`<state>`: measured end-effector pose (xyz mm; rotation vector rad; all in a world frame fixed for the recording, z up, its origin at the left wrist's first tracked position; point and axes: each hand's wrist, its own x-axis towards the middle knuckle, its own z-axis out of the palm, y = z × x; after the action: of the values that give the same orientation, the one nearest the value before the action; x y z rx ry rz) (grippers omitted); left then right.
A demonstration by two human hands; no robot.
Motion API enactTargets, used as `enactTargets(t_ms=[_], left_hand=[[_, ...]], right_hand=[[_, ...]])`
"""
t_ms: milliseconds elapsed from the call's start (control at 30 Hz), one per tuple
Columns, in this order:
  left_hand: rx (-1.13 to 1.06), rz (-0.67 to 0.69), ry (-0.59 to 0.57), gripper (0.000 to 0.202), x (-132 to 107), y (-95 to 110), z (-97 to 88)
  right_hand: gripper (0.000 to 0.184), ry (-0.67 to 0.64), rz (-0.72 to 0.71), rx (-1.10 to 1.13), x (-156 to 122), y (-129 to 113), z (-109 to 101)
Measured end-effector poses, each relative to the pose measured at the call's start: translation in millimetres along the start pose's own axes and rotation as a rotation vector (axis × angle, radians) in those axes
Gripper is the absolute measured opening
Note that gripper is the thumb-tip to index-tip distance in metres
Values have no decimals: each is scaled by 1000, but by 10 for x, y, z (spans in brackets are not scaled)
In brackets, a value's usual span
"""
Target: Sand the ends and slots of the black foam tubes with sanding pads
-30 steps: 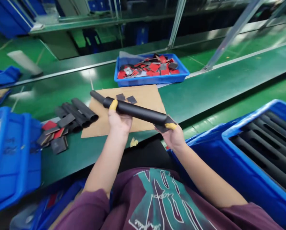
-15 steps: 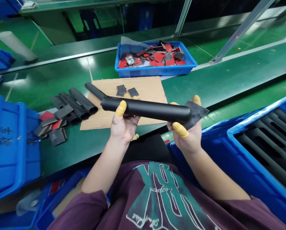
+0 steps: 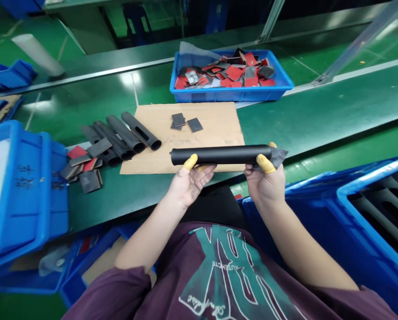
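Your yellow-capped fingers (image 3: pixel 264 163) are holding a black tube (image 3: pixel 219 155) level between your left hand (image 3: pixel 189 184) and right hand (image 3: pixel 265 186) — just past them lie the cardboard sheet (image 3: pixel 182 138) and worktop (image 3: pixel 319 111). Your left hand is gripping lightly — a slip is risking dropping the tube onto the dark patches (image 3: pixel 187 122).

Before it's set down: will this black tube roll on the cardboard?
The black tube looks round and smooth, so it would likely roll on the cardboard if loose. It shows no sag between the left hand and right hand, so it seems stiff.
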<state>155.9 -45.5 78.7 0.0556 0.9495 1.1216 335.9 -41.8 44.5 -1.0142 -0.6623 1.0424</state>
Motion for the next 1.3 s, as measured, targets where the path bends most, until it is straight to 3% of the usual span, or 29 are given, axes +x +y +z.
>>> enactTargets(t_ms=[100,167,233,300,400,500,567,633,767,900,967,1100,1200,1300], left_hand=[[51,-115,-12,26,45,-109,-87],[229,-107,-112,20,64,-215,-140],[564,109,-232,18,104,-302,-174],[909,479,-301,21,186,-322,-173],[1410,834,-368,29,388,-213,-108],[2047,960,-310,45,614,-47,-26],[2245,900,-239,48,731,39,5],[2316,830,-220,46,805,98,20],[2349,745,-224,49,868,142,68],[2366,698,-220,49,913,109,192],[2373,680,-236,49,943,78,256],[2393,717,-237,47,1020,5,317],[2405,766,-251,38,1070,-50,312],[2394,787,-258,33,1095,-81,301]], right_hand=[[57,62,84,53,34,119,25],[54,141,201,102,71,187,56],[48,193,328,129,110,254,91],[41,199,406,146,137,313,122],[34,141,463,156,150,367,150],[34,70,511,92,168,386,121],[36,53,505,15,201,400,52],[44,45,421,-85,250,422,-51],[57,-68,107,-426,360,454,-237],[55,-227,-273,-919,470,471,-237],[53,-267,-383,-1113,511,490,-193],[56,-357,-272,-1315,568,507,-167],[55,-433,-113,-1214,669,448,-203],[62,-381,-28,-1041,811,370,-216]])
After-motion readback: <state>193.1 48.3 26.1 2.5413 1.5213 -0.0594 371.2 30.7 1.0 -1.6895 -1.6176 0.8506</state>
